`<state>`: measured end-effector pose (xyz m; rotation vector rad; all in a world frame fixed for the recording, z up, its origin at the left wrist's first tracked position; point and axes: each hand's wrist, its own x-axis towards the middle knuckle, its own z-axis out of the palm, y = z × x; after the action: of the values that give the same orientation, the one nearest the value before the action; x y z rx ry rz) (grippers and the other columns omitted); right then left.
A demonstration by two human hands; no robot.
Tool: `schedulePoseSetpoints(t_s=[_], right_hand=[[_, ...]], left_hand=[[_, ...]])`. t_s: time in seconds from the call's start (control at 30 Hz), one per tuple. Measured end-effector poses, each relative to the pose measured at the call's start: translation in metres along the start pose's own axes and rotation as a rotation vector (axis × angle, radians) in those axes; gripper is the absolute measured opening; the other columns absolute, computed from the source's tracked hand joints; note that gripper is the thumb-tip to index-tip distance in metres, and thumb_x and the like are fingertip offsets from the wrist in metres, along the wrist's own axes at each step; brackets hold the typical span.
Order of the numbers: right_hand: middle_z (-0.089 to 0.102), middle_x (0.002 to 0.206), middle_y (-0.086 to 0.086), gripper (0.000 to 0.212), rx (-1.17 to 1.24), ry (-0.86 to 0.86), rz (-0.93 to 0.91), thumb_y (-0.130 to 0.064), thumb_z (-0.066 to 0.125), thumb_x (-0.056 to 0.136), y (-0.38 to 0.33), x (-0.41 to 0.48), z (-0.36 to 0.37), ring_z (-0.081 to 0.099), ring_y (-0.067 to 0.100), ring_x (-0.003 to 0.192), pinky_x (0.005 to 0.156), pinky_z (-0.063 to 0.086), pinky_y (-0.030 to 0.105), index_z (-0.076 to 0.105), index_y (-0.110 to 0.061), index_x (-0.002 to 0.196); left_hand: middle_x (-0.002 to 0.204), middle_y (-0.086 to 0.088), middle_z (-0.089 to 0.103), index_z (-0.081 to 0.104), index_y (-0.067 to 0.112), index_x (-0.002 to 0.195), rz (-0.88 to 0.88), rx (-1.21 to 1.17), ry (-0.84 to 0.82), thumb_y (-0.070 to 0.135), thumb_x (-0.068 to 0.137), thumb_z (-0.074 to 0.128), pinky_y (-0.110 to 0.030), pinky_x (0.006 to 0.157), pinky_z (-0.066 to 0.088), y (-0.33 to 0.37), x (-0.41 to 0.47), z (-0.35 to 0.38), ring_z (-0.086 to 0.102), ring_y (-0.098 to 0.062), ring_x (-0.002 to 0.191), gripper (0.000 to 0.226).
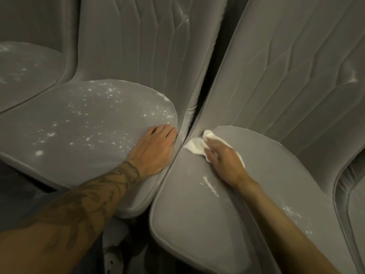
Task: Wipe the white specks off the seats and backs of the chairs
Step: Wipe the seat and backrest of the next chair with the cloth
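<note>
Two grey velvet chairs stand side by side. The middle seat (83, 123) is scattered with many white specks. My left hand (156, 149) rests on its right edge, fingers bent over the rim near the gap. On the right seat (197, 214), my right hand (223, 157) presses a white cloth (195, 146) against the cushion's far left corner. A short white streak (211, 185) and several faint specks (292, 211) lie on that seat. The right backrest (286, 80) carries a white smudge (352, 77) at its right side.
A third speckled seat (23, 68) shows at the far left. The middle backrest (150, 48) has a white mark near its top right. A narrow dark gap (199, 99) separates the two chairs. Another chair's edge (355, 194) is at the far right. Dark floor lies below.
</note>
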<state>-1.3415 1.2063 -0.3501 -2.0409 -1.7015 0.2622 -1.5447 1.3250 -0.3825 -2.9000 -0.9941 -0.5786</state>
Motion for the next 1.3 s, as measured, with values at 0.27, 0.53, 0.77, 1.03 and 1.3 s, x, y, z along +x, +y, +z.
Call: schedulePoseSetpoints(t_s=[0.27, 0.53, 0.77, 1.03, 1.3], right_hand=[[0.056, 0.143, -0.007, 0.034, 0.061, -0.143, -0.283, -0.029, 0.051, 0.104, -0.033, -0.053, 0.017, 0.042, -0.004, 0.132, 0.114, 0.020, 0.008, 0.059, -0.027, 0.136], [0.066, 0.130, 0.012, 0.025, 0.026, 0.057, -0.042, -0.010, 0.060, 0.098, -0.021, -0.027, 0.002, 0.051, 0.015, 0.121, 0.101, 0.017, -0.003, 0.069, -0.006, 0.122], [0.049, 0.150, 0.000, 0.036, -0.046, -0.041, -0.152, -0.023, 0.055, 0.103, -0.002, -0.048, -0.010, 0.041, 0.013, 0.141, 0.121, 0.027, 0.028, 0.059, -0.017, 0.138], [0.054, 0.145, 0.000, 0.034, 0.054, -0.066, -0.194, -0.024, 0.054, 0.103, -0.038, -0.068, 0.010, 0.040, 0.005, 0.137, 0.116, 0.013, 0.007, 0.061, -0.019, 0.135], [0.050, 0.150, 0.002, 0.038, -0.063, 0.069, 0.179, -0.025, 0.051, 0.103, 0.038, -0.027, -0.033, 0.044, 0.022, 0.140, 0.118, 0.031, 0.032, 0.057, -0.016, 0.140]], left_hand=[[0.121, -0.004, 0.058, 0.057, 0.015, 0.124, 0.001, -0.010, -0.011, 0.022, 0.099, 0.034, -0.041, 0.097, 0.044, -0.002, 0.000, -0.001, 0.055, -0.024, 0.109, 0.034], [0.119, -0.002, 0.057, 0.056, 0.017, 0.122, -0.007, -0.011, -0.010, 0.018, 0.100, 0.040, -0.040, 0.097, 0.043, -0.002, -0.001, 0.000, 0.054, -0.022, 0.108, 0.027], [0.116, -0.001, 0.057, 0.057, 0.017, 0.120, -0.012, -0.038, -0.021, 0.021, 0.099, 0.031, -0.040, 0.096, 0.044, -0.002, -0.001, 0.000, 0.054, -0.021, 0.106, 0.033], [0.117, -0.002, 0.057, 0.056, 0.017, 0.120, -0.009, -0.003, -0.047, 0.021, 0.098, 0.033, -0.042, 0.096, 0.044, -0.004, 0.001, 0.001, 0.055, -0.023, 0.106, 0.032], [0.116, -0.003, 0.056, 0.056, 0.015, 0.119, -0.003, 0.040, -0.066, 0.022, 0.098, 0.028, -0.041, 0.097, 0.043, 0.000, 0.001, -0.005, 0.054, -0.024, 0.107, 0.036]])
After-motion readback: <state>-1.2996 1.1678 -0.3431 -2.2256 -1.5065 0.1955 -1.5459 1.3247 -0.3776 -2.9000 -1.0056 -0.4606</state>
